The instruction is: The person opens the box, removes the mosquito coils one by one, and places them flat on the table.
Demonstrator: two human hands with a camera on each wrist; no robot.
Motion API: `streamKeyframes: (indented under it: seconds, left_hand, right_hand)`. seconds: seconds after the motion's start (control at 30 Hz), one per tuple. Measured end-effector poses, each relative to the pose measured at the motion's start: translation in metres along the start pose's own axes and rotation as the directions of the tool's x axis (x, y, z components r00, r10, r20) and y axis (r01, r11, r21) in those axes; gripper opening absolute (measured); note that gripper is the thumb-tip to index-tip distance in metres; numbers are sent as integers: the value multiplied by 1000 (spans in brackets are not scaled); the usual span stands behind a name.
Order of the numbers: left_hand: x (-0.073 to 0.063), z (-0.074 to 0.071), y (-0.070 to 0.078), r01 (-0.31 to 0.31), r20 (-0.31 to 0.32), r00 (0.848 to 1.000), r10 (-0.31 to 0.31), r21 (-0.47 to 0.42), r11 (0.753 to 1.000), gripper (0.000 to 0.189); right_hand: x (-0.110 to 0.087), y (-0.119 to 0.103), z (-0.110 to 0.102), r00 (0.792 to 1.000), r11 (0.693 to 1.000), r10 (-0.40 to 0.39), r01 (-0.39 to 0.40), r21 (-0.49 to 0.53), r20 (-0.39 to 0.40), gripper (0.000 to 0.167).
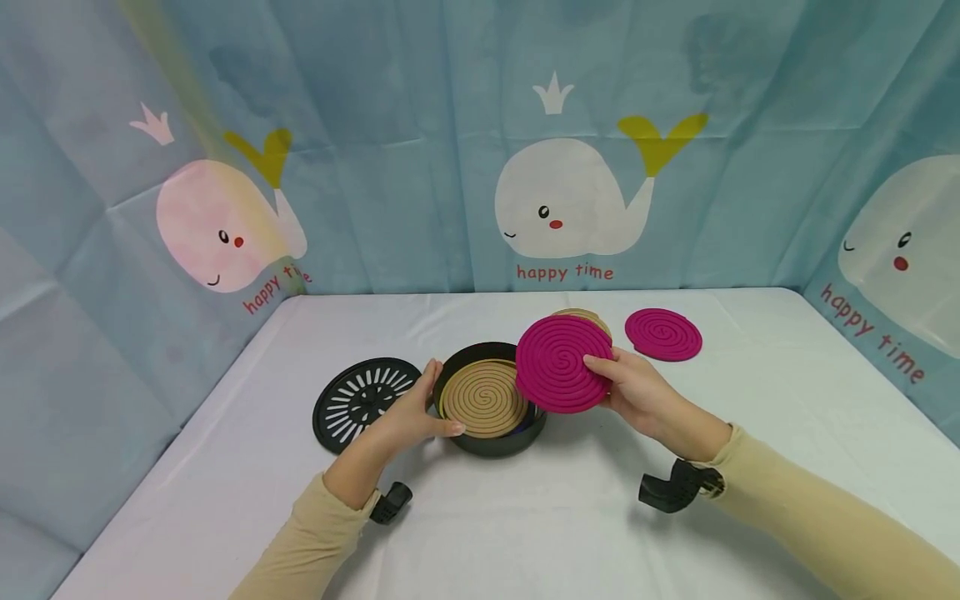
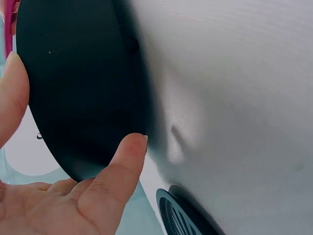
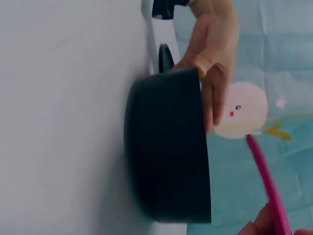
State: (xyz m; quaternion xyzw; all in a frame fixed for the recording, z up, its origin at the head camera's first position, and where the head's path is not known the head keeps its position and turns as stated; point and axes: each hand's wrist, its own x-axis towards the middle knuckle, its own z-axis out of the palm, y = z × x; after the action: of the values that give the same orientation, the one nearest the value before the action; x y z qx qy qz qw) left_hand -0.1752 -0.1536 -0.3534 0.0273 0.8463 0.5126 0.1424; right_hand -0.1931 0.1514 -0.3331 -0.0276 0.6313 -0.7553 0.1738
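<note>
My right hand [image 1: 637, 387] pinches a magenta mosquito coil [image 1: 562, 364] by its right edge, thumb on the face and fingers behind. The coil is raised, its left edge overlapping the right side of a round black tin [image 1: 491, 444] in the head view. Inside the tin lies a tan mosquito coil [image 1: 483, 398], with a little yellow and purple showing at its edge. My left hand [image 1: 408, 421] holds the tin at its left side, thumb at the near rim and fingers spread along the far left. In the left wrist view, its fingers [image 2: 129, 152] press the tin's dark wall.
A black slotted lid [image 1: 352, 404] lies on the white table left of the tin, partly behind my left hand. Another magenta coil [image 1: 663, 335] lies at the back right. Behind the held coil, a tan coil [image 1: 592, 315] shows partly. A blue whale-print curtain [image 1: 420, 167] stands behind.
</note>
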Motion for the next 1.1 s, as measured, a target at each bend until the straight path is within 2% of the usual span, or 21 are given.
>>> streamKeyframes:
  seconds: [0.13, 0.23, 0.4, 0.57, 0.8, 1.1]
  left_hand:
    - [-1, 0, 0, 0, 1, 1000, 0, 0, 1000, 108]
    - [-2, 0, 1, 1, 1, 1000, -1, -3, 1000, 108]
    - [-3, 0, 1, 1, 3, 1000, -1, -13, 1000, 108]
    - [-3, 0, 1, 1, 1, 1000, -1, -11, 1000, 108]
    - [-3, -1, 0, -4, 4, 1000, 4, -13, 1000, 109]
    - [-4, -1, 1, 2, -4, 1000, -2, -12, 1000, 108]
  right_hand:
    - [-1, -2, -9, 1000, 1000, 12, -12, 4, -22, 51]
    - [-2, -4, -16, 999, 999, 21, -20, 25, -44, 50]
    - [-5, -6, -31, 997, 997, 12, -6, 80, -76, 31]
    - [-8, -8, -48, 998, 991, -5, 14, 130, -67, 10]
    - [-10, -12, -75, 996, 981, -4, 20, 191, -85, 6]
    - [-12, -15, -110, 994, 960, 5, 24, 278, -106, 18]
